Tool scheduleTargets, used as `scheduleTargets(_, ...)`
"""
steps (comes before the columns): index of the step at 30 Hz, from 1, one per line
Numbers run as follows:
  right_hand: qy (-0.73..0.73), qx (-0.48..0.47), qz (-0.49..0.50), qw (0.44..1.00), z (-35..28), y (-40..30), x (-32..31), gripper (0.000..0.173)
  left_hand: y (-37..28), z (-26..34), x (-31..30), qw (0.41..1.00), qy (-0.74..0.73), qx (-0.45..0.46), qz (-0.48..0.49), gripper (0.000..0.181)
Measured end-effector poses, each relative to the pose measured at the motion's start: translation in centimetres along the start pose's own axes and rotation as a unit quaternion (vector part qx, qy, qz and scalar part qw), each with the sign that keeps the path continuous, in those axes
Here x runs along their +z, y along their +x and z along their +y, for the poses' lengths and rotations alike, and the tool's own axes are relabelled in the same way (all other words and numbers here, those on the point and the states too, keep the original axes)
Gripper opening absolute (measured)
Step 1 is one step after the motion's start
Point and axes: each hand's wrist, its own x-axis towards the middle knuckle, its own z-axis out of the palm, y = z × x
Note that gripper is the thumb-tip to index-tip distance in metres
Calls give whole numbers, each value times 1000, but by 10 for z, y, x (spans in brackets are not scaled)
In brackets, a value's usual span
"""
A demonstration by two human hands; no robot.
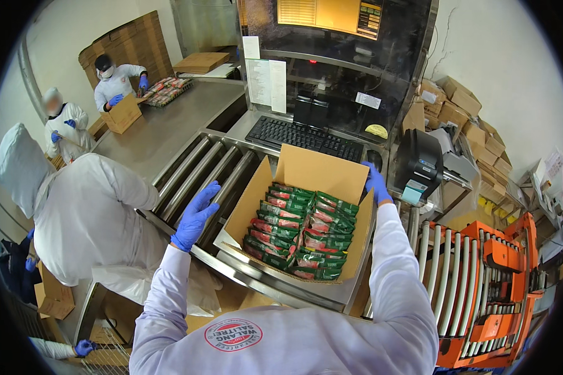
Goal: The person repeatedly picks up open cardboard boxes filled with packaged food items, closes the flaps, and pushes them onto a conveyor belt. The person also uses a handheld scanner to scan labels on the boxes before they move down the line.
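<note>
An open cardboard carton (319,173) stands before me on a steel platform among the rollers. Two rows of green-and-red plastic packets (305,229) fill it, all leaning on edge. My right hand (377,185), in a blue glove, grips the carton's far right corner, its fingers partly hidden behind the flap. To the carton's left, my left hand (197,218), also blue-gloved, hovers over the steel rollers (216,178). Its fingers are spread with nothing in them, and it is apart from the carton.
Behind the carton lie a black keyboard (305,138) and a mouse (374,161). A black label printer (417,161) stands to the right, beyond it an orange roller conveyor (483,290). A white-clad co-worker (94,215) is close on my left; others work at a steel table (178,112).
</note>
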Motion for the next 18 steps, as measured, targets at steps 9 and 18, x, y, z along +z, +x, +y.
scheduleTargets(9, 213, 60, -154, 963, -107, -169, -45, 30, 22, 31, 45, 801, 448, 17, -397, 139)
scheduleTargets(18, -4, 188, -358, 914, -102, -141, 41, 41, 106, -14, 143, 754, 412, -49, -509, 118)
